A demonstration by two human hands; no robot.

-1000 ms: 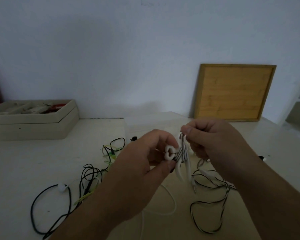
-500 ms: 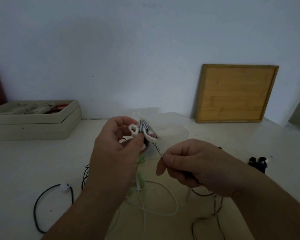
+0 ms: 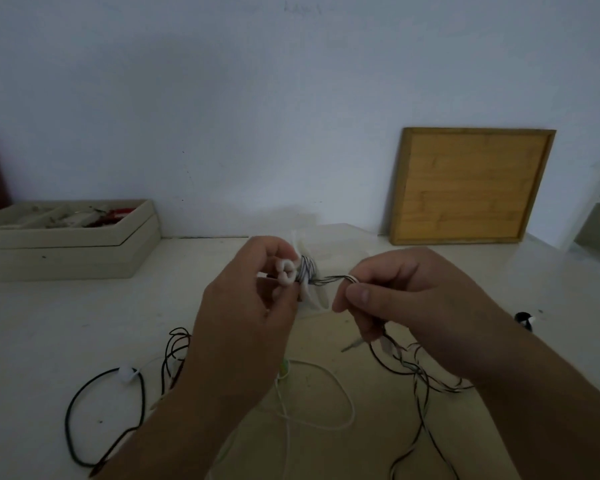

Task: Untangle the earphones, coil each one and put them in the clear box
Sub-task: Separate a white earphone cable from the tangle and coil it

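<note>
A person's left hand (image 3: 243, 317) holds a half-wound coil (image 3: 307, 270) of striped earphone above the table (image 3: 66, 323), fingers and thumb curled round its white end, apparently so that the turns cannot spring loose. The right hand (image 3: 406, 299) pinches the cord (image 3: 329, 279) between thumb and forefinger just beside the coil. The short stretch between the hands runs taut, which looks meant to keep each new turn tight. The rest of the cord hangs from under the right palm and trails in loops on the table, its plug dangling below the fingers.

The coil sits at the left fingertips, out in front of the palm, and the cord leaves it sideways into the right-hand pinch. The clear box (image 3: 340, 237) stands just behind the hands, faint against the wall and seemingly within easy reach. A black earphone (image 3: 70, 410) and a white earphone (image 3: 347, 400) lie loose on the table, not yet coiled.
</note>
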